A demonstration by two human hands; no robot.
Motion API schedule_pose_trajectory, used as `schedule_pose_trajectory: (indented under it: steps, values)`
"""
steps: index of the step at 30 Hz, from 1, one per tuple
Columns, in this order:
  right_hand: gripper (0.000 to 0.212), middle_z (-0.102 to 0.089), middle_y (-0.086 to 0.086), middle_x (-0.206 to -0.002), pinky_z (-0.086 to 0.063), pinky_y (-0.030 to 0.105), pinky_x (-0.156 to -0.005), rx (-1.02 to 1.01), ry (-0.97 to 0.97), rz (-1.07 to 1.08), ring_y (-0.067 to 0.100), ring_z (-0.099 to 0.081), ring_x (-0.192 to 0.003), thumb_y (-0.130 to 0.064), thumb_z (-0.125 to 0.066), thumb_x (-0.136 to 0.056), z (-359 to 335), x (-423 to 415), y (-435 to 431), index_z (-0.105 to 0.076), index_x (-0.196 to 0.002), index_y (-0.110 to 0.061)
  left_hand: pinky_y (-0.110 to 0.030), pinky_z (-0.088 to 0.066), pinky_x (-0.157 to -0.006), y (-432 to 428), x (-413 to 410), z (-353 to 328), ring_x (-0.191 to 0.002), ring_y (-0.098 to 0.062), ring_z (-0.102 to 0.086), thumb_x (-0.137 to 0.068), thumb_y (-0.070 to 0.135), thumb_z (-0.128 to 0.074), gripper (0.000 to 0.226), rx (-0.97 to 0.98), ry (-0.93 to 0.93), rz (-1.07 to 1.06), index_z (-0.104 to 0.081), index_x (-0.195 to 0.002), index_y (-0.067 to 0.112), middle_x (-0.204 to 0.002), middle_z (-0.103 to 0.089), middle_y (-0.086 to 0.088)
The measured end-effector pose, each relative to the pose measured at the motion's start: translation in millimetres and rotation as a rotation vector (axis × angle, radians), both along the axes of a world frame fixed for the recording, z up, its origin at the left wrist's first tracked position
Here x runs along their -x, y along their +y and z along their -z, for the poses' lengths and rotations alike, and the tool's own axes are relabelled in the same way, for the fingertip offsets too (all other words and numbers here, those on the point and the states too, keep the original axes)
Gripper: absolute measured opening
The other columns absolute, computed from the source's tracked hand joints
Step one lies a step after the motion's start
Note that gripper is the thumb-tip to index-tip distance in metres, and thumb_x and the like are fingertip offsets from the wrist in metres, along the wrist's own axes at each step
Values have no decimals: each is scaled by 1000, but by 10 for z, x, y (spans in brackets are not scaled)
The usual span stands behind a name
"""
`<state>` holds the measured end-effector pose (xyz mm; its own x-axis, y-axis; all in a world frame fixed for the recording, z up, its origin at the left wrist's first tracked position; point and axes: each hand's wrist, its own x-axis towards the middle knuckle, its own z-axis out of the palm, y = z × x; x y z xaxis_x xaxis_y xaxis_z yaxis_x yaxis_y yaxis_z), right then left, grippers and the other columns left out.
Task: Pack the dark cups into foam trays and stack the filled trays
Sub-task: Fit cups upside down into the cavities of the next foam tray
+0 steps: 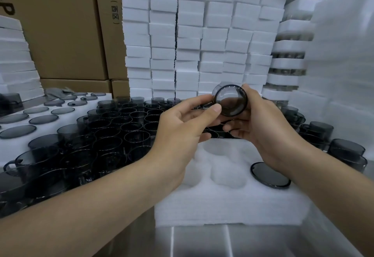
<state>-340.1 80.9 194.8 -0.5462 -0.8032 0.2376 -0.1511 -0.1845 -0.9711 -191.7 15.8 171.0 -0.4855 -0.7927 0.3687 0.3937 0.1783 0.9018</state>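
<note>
Dark cup (pixel 230 100) held up over the foam tray (pixel 212 202), not yet seated.

The right hand (pixel 257 123) wraps the cup's wall, its round end turned to the camera, probably for a check. The left hand (pixel 182 123) pinches it at the handle side to steady it. Directly below the grip the tray's pockets lie open, with one seated cup (pixel 270 174) under the right wrist. Left of the grip crowd the loose cups (pixel 113 135), ready to pick, and behind it rise foam stacks (pixel 192 40).
</note>
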Motion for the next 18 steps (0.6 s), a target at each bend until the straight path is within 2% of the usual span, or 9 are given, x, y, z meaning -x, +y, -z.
schedule_pose_trajectory:
  steps: [5,9,11,15,18]
  values:
    - [51,-82,10,-91,-51,33,-71,-26,-49,-10,18,-69,-60,-55,-35,-112,9,-18,3,-71,-119,-19,-16,-55,-70,-1,6,9,-97,-7,-79,-92,27,-82,24,-17,18,-13,-79,-117,26,-100,-83,2]
    - [50,-83,8,-94,-51,32,-70,-16,-52,-60,18,-73,-67,-60,-37,-109,8,-25,4,-70,-120,-23,-15,-57,-69,-22,19,24,-91,-6,-79,-92,25,-83,18,-40,31,-38,-80,-109,25,-93,-83,2]
    - [50,-82,7,-100,-51,32,-70,2,-29,-83,20,-76,-73,-62,-43,-106,11,-28,3,-66,-128,-22,-15,-58,-69,-27,24,28,-90,-6,-79,-93,24,-82,18,-44,27,-40,-79,-111,24,-93,-83,1]
    - [34,-82,-3,-104,-52,41,-77,96,150,-66,18,-80,-87,-46,-66,-97,36,-56,27,-58,-127,-33,-19,-58,-68,-34,28,13,-94,-5,-79,-98,25,-76,18,-59,-8,-27,-77,-116,26,-103,-82,6]
    - [47,-80,-7,-106,-57,38,-76,160,342,-28,16,-76,-92,-36,-73,-89,66,-81,50,-52,-130,-40,-22,-56,-71,-37,20,-9,-99,-6,-78,-102,29,-71,19,-96,-25,10,-76,-120,29,-111,-81,11]
